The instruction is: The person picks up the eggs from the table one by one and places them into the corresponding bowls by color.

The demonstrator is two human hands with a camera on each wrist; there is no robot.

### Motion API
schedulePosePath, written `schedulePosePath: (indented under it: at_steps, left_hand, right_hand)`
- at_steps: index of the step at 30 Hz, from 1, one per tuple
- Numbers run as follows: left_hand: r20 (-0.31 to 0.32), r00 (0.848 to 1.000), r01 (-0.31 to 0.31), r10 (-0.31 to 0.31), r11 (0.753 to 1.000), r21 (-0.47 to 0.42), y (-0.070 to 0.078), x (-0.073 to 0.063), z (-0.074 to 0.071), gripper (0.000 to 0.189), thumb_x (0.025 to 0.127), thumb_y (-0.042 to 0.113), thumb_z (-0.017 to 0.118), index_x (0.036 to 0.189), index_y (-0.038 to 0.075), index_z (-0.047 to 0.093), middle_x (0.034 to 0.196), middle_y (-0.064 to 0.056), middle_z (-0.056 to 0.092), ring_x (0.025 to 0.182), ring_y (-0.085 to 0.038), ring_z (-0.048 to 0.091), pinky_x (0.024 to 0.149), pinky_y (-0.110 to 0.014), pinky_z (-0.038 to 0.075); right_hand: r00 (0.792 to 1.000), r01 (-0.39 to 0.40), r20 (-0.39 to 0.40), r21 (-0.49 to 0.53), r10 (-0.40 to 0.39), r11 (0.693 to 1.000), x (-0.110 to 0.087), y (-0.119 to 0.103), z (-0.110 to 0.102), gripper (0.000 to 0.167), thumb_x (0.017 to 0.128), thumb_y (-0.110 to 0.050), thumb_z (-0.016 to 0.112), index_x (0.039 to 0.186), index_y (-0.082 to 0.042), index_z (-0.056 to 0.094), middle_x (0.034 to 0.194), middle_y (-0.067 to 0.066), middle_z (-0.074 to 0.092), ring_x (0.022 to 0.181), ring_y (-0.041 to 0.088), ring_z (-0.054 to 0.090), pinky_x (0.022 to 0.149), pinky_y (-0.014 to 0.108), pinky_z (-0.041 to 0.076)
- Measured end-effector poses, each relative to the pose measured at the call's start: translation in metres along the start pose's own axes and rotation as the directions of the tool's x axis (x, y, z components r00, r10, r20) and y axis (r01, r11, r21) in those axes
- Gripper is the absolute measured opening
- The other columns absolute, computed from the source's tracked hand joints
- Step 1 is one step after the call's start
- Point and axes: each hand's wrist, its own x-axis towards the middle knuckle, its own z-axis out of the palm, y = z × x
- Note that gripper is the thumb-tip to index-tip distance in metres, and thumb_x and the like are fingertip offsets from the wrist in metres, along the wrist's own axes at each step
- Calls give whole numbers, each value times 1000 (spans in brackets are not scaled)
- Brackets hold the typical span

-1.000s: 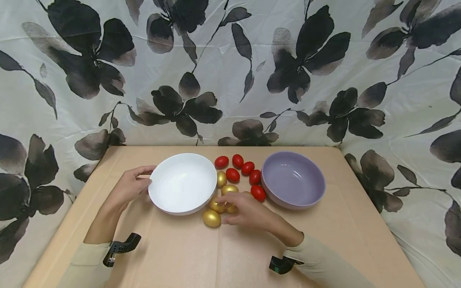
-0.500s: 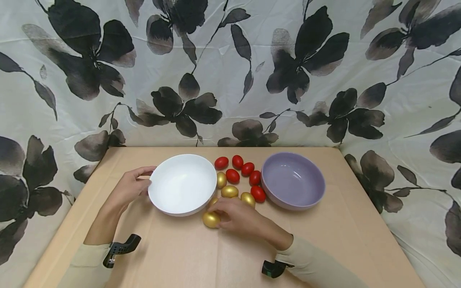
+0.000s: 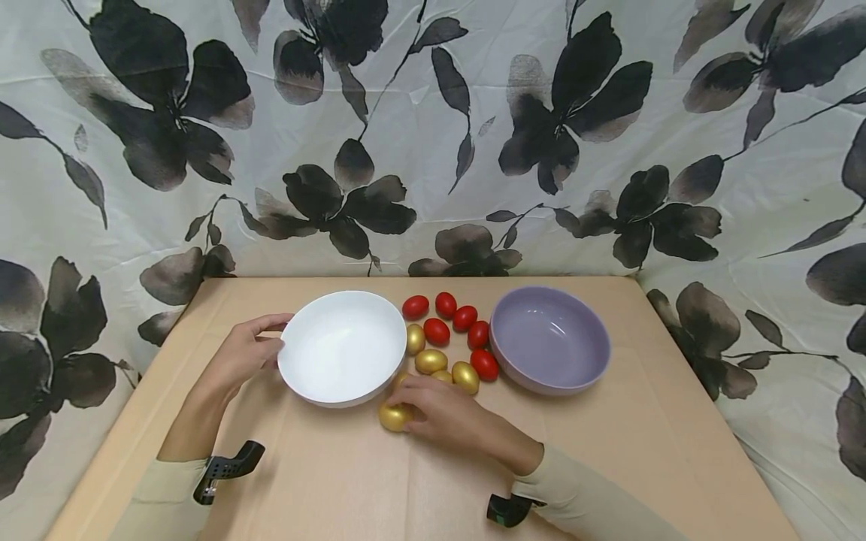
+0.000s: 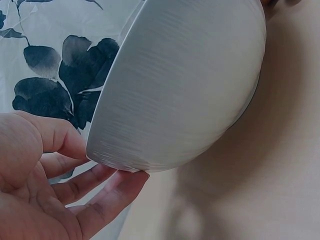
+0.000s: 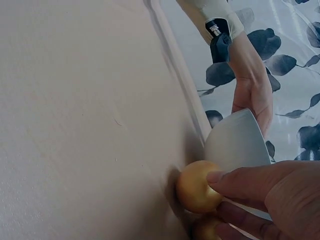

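Observation:
A white bowl (image 3: 341, 349) sits left of centre in the head view. My left hand (image 3: 245, 355) holds its left rim, with thumb and fingertips (image 4: 137, 181) at the edge in the left wrist view. Just in front of the bowl's right side, my right hand (image 3: 446, 413) pinches a gold egg (image 3: 394, 417). The right wrist view shows the thumb on that egg (image 5: 195, 187) and the fingers behind it. More gold eggs (image 3: 431, 361) lie behind the right hand, some partly covered by it. Several red eggs (image 3: 436, 331) are grouped beyond them.
A purple bowl (image 3: 551, 342) stands right of the eggs, close beside the nearest red ones. Everything rests on a light wooden table (image 3: 325, 481). Behind the table's far edge hangs a floral cloth (image 3: 433, 150).
My right hand has moved left and towards me, from over the gold eggs onto the nearest one, uncovering others behind it. The left hand and both bowls stay in place.

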Motion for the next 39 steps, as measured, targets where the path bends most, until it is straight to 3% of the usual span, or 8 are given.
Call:
schedulePosePath:
  at_steps: [8, 18, 26, 33, 39]
  left_hand:
    - [-1, 1000, -10, 10, 1000, 4, 0, 1, 0, 53, 96, 6, 49, 149, 1, 47, 143, -27, 51, 109, -34, 62, 79, -38, 59]
    - [-2, 1000, -6, 6, 1000, 14, 0, 0, 0, 53, 96, 6, 49, 149, 2, 47, 143, -25, 51, 109, -34, 62, 79, -38, 58]
    - [-2, 1000, -8, 8, 1000, 19, 1, 0, 0, 52, 97, 6, 49, 149, 2, 48, 143, -26, 51, 110, -34, 62, 80, -38, 59]
    - [-1, 1000, -18, 18, 1000, 18, 3, 0, 0, 53, 95, 5, 50, 148, 0, 48, 141, -26, 52, 106, -32, 62, 76, -35, 57]
    - [-4, 1000, -27, 27, 999, 26, 1, 0, 0, 53, 95, 4, 50, 148, 0, 48, 141, -26, 52, 106, -32, 62, 77, -36, 58]
  right_hand:
    - [1000, -3, 4, -89, 4, 996, 3, -3, 2, 39, 86, -21, 82, 123, -26, 72, 118, -13, 65, 110, 3, 57, 92, 20, 50]
    - [999, 13, 52, -161, -5, 987, 6, -8, 8, 44, 84, -27, 84, 125, -26, 70, 122, -12, 67, 118, 8, 57, 99, 25, 49]
    - [998, 55, 22, -235, -52, 971, 7, -10, 11, 49, 82, -24, 82, 129, -29, 68, 119, -11, 67, 106, 7, 57, 84, 19, 50]
    - [996, 93, 21, -263, -91, 960, 7, -9, 15, 47, 81, -18, 78, 126, -31, 70, 113, -11, 61, 92, 5, 51, 61, 12, 39]
    - [993, 118, 25, -242, -116, 963, 7, -10, 16, 45, 80, -12, 78, 123, -27, 71, 113, -9, 61, 95, 6, 53, 73, 14, 42]
